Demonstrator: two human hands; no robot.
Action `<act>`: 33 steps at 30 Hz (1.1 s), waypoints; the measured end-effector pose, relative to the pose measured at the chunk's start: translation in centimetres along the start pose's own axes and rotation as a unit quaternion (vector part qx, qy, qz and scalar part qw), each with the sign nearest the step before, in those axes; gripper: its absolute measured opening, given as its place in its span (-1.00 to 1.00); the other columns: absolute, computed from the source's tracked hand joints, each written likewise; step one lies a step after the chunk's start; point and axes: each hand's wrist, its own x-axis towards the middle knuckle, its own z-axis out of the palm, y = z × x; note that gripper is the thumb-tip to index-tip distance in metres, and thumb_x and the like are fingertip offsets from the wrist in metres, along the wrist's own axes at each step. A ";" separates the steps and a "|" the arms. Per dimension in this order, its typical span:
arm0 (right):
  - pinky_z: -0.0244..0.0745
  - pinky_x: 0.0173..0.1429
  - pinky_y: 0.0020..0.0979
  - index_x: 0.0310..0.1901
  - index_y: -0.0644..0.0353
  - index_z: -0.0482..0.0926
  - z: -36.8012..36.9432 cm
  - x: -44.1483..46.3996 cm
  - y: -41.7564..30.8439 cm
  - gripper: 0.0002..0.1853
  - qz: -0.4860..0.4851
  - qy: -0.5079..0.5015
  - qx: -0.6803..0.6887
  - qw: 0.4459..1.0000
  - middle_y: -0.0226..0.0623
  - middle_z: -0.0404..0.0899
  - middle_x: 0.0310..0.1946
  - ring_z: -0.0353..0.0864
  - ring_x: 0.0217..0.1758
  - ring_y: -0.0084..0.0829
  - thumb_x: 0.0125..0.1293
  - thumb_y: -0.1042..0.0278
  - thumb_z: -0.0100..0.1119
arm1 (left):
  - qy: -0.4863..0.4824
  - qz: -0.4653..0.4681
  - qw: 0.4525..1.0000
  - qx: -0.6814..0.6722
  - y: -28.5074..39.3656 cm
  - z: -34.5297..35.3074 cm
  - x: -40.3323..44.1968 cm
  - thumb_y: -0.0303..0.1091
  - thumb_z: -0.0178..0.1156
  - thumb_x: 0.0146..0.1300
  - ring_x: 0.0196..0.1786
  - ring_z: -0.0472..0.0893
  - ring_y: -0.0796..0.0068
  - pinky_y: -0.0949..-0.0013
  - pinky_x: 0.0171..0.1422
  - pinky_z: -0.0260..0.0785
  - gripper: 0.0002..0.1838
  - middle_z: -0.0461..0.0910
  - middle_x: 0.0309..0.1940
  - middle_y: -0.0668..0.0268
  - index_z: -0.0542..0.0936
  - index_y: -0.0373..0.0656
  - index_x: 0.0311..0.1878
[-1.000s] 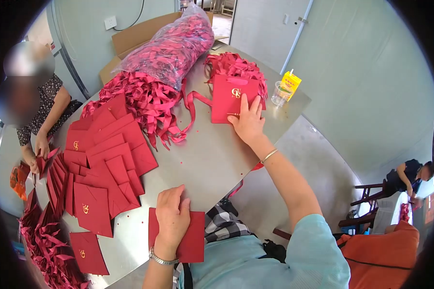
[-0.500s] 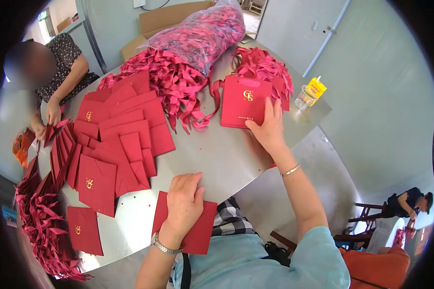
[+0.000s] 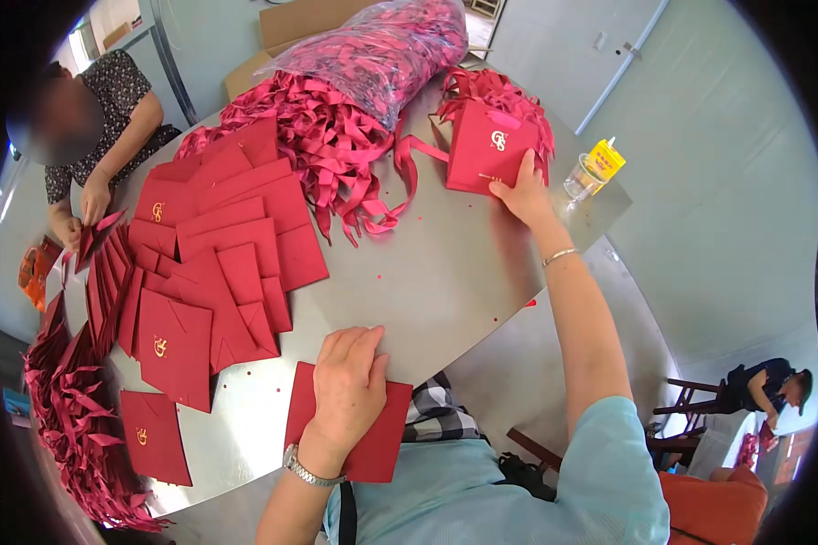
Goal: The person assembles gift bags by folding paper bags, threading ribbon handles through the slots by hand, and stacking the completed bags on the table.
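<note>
My left hand (image 3: 349,386) rests palm down on a red paper bag (image 3: 382,440) at the table's front edge. Its fingers lie close together, reaching past the bag's top edge, and nothing is seen pinched in them. My right hand (image 3: 529,195) is stretched out across the table, thumb and fingers apart. It touches the lower right corner of an upper red paper bag (image 3: 482,150) with a gold logo, which lies against a heap of red ribbons (image 3: 495,88). Whether more bags lie beneath this one I cannot tell.
Many red bags (image 3: 236,227) overlap on the table's left. Ribbons spill from a clear plastic sack (image 3: 382,54). A plastic cup (image 3: 580,180) and yellow carton (image 3: 604,162) stand at right. A co-worker's hands (image 3: 86,213) handle a bag; another person (image 3: 768,391) sits far right.
My right hand and the bag under it have slid farther away and to the right, up against the ribbon heap. My left hand stays on its bag. The view has shifted slightly.
</note>
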 end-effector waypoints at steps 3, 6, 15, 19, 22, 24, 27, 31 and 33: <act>0.16 0.43 0.05 0.55 0.08 -0.24 1.5 2.8 0.2 0.19 -0.013 0.007 -0.001 1.000 0.24 0.17 0.37 0.17 0.47 0.10 0.09 -0.18 0.36 | -0.001 -0.007 1.000 -0.003 0.0 -0.1 0.0 -0.63 0.28 -0.01 -0.06 0.55 0.04 0.15 0.06 0.42 -0.62 0.61 -0.17 0.08 0.57 -0.29 -0.04; 0.12 0.47 0.04 0.55 0.06 -0.26 2.0 5.0 -0.3 0.21 -0.021 0.014 0.031 0.999 0.27 0.08 0.43 0.12 0.50 0.11 0.08 -0.14 0.39 | -0.005 -0.009 1.000 -0.001 -0.1 -0.1 0.0 -0.61 0.28 -0.01 -0.05 0.55 0.03 0.14 0.07 0.43 -0.63 0.60 -0.16 0.07 0.58 -0.30 -0.04; 0.04 0.56 -0.29 0.53 0.25 -0.21 -2.2 -0.7 -0.6 0.22 -0.105 0.046 0.499 0.859 0.01 -0.02 0.52 0.06 0.55 -0.19 -0.07 0.46 0.48 | 0.002 0.008 1.000 0.012 0.2 0.0 0.1 -0.61 0.30 -0.02 -0.06 0.56 0.02 0.12 0.06 0.44 -0.63 0.61 -0.17 0.07 0.58 -0.28 -0.06; 0.01 0.57 -0.31 0.50 0.41 -0.23 -0.6 -2.3 1.7 0.14 -0.079 0.088 0.429 0.896 0.07 -0.03 0.51 0.02 0.56 -0.19 0.07 0.34 0.42 | -0.005 0.006 1.000 0.002 0.6 -0.1 0.0 -0.66 0.27 -0.03 -0.08 0.56 0.00 0.12 0.04 0.43 -0.64 0.61 -0.18 0.06 0.57 -0.29 -0.07; -0.05 0.59 -0.27 0.50 0.38 -0.15 -1.7 -5.8 0.3 0.03 -0.090 0.121 0.369 0.917 0.12 -0.01 0.50 -0.02 0.58 -0.12 0.16 0.25 0.34 | -0.009 0.012 1.000 0.007 0.4 0.0 -0.1 -0.66 0.25 -0.01 -0.08 0.55 0.00 0.12 0.04 0.43 -0.64 0.60 -0.17 0.05 0.57 -0.31 -0.06; 0.03 0.56 -0.24 0.46 0.35 0.07 -2.4 -10.2 -1.6 -0.15 -0.154 0.154 0.290 0.932 0.10 0.12 0.46 0.09 0.54 -0.04 0.20 0.30 0.26 | -0.001 -0.009 1.000 0.002 0.4 0.0 -0.4 -0.67 0.21 0.09 -0.08 0.58 0.08 0.18 0.04 0.45 -0.63 0.60 -0.14 0.05 0.56 -0.31 0.02; 0.39 0.24 -0.16 0.21 0.30 0.43 -2.6 -19.2 -5.0 -0.48 -0.328 0.000 0.230 0.916 0.01 0.53 0.06 0.49 0.15 0.01 0.22 0.33 0.22 | 0.090 -0.115 0.979 -0.144 -0.8 1.0 -1.4 -0.66 0.15 0.19 -0.07 0.61 0.20 0.27 0.05 0.48 -0.61 0.61 -0.12 0.07 0.53 -0.32 0.12; 0.50 -0.06 -0.09 -0.06 0.23 0.54 -3.1 -28.0 -10.3 -0.64 -0.440 -0.195 0.226 0.847 -0.08 0.61 -0.31 0.59 -0.16 -0.02 0.17 0.20 0.27 | 0.175 -0.134 0.957 -0.187 -0.3 0.6 -1.6 -0.58 0.14 0.30 -0.04 0.64 0.35 0.36 0.02 0.50 -0.63 0.63 -0.03 0.10 0.51 -0.27 0.19; 0.49 -0.07 -0.08 -0.04 0.23 0.53 -1.7 -28.8 -11.4 -0.60 -0.426 -0.195 0.175 0.866 -0.08 0.62 -0.29 0.59 -0.14 -0.02 0.14 0.21 0.28 | 0.176 -0.107 0.961 -0.184 -0.3 0.0 -1.4 -0.54 0.15 0.31 -0.12 0.67 0.35 0.36 -0.05 0.51 -0.66 0.66 -0.13 0.11 0.53 -0.23 0.15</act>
